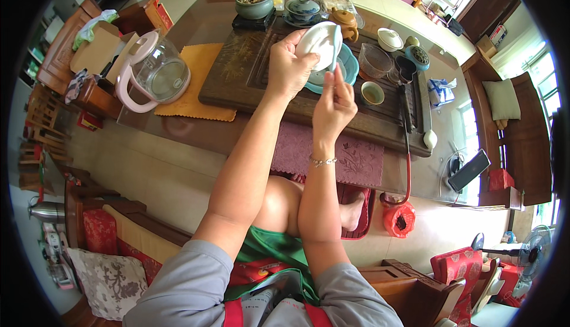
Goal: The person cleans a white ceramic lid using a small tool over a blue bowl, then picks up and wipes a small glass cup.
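My left hand (289,66) grips a small white ceramic dish (315,44), tilted up, with the thumb on its inner face. Close against its right side, my right hand (335,104) pinches a slim light-blue strip-like thing (335,48). Whether this is a separate tool, such as a brush, I cannot tell. Just beneath both hands is a light-blue basin (352,66) with a scalloped rim, partly hidden by them. It stands on a dark wooden tea tray (249,91). A small tea cup (372,93) with liquid sits right of my right hand.
Left stands a glass kettle (162,75) on a yellow cloth (200,100). Behind are a potted plant (254,4), a lidded bowl (303,8) and a brown teapot (345,19). Rightward are a glass pitcher (374,62), a white gaiwan (390,39) and a phone (469,171).
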`<action>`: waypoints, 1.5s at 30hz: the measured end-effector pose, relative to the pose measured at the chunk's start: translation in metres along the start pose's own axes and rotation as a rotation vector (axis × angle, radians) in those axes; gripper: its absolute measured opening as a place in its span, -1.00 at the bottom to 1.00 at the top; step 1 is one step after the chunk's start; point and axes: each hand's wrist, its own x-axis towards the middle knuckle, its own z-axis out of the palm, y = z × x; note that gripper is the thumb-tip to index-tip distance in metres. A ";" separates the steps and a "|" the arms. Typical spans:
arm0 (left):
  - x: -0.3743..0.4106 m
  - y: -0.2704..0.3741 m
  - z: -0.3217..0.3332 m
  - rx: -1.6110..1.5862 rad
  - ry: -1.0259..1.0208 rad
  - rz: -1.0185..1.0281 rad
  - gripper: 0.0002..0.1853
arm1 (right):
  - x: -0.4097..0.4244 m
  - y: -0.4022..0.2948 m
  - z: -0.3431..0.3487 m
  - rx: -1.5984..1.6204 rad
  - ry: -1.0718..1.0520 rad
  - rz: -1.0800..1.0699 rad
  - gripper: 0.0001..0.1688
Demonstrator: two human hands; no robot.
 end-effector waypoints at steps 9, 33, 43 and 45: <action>-0.001 0.003 0.000 -0.082 0.044 -0.035 -0.52 | 0.002 -0.005 0.000 -0.043 0.002 0.017 -0.68; 0.001 0.002 -0.003 -0.031 0.040 -0.029 -0.51 | -0.024 -0.012 0.001 -0.059 -0.057 -0.057 -0.66; 0.001 0.002 -0.006 -0.027 0.029 -0.051 -0.51 | -0.023 -0.007 0.003 -0.069 -0.045 -0.035 -0.66; 0.000 0.001 -0.001 -0.019 0.009 -0.032 -0.52 | -0.010 0.002 -0.004 -0.065 0.008 -0.067 -0.66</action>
